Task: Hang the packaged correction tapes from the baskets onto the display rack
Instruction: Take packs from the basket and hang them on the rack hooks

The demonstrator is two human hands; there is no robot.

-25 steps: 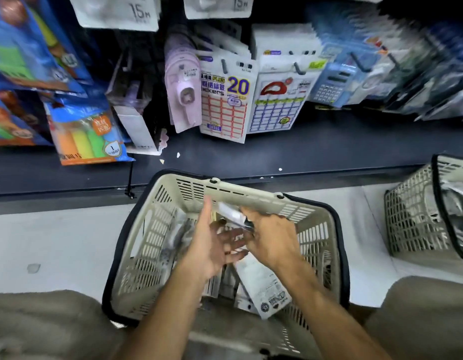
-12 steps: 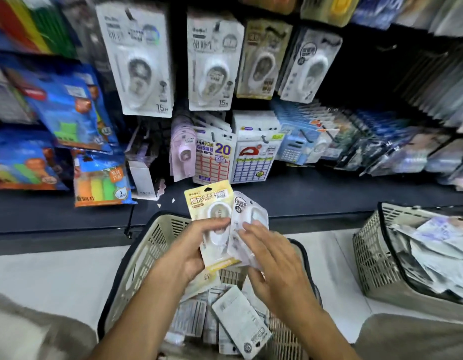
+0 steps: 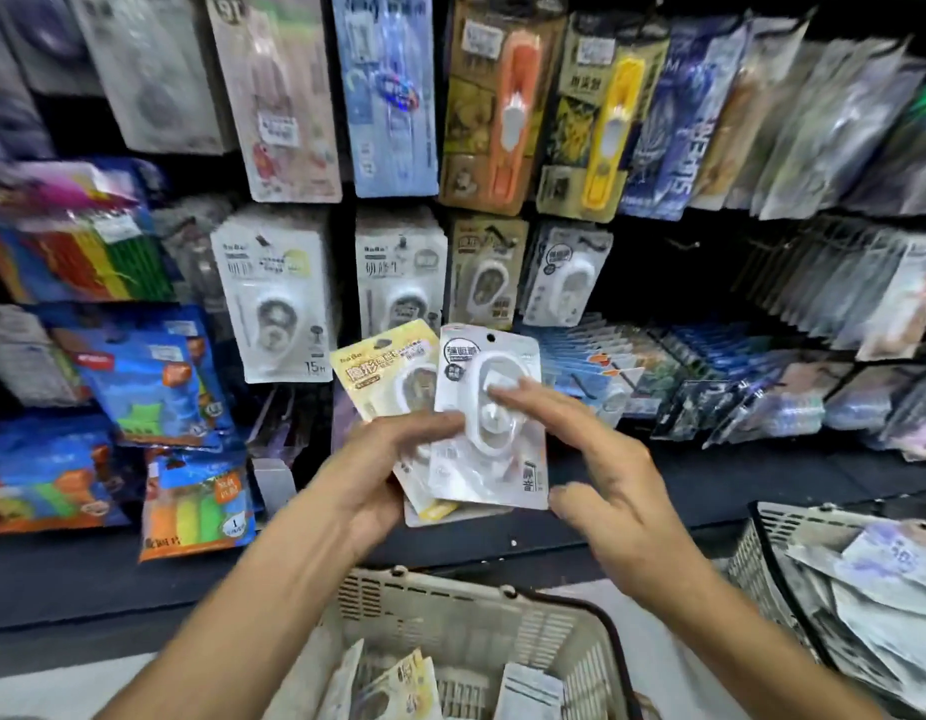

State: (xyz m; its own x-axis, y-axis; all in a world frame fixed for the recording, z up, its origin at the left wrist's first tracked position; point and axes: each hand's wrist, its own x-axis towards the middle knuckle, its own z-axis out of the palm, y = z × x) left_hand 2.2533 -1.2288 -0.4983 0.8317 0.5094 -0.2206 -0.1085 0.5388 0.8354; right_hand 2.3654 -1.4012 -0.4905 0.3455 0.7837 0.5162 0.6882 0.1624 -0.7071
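Display rack (image 3: pixel 658 283) behind; left hand (image 3: pixel 377 470) grips correction tape packs (image 3: pixel 481 459); right hand (image 3: pixel 601 475) fingers spread, apparently touching front pack.

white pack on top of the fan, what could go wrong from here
The left hand grips several packs fanned together, so the yellow pack beneath could slip out into the basket. The right hand only touches the white pack with straight fingers, so it may slide when lifted away.

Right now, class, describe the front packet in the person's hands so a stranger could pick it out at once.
Above the beige basket, the left hand grips a fan of packets. The white correction tape packet lies on top, the right hand fingertips touching its blister. The packet behind it is yellow.
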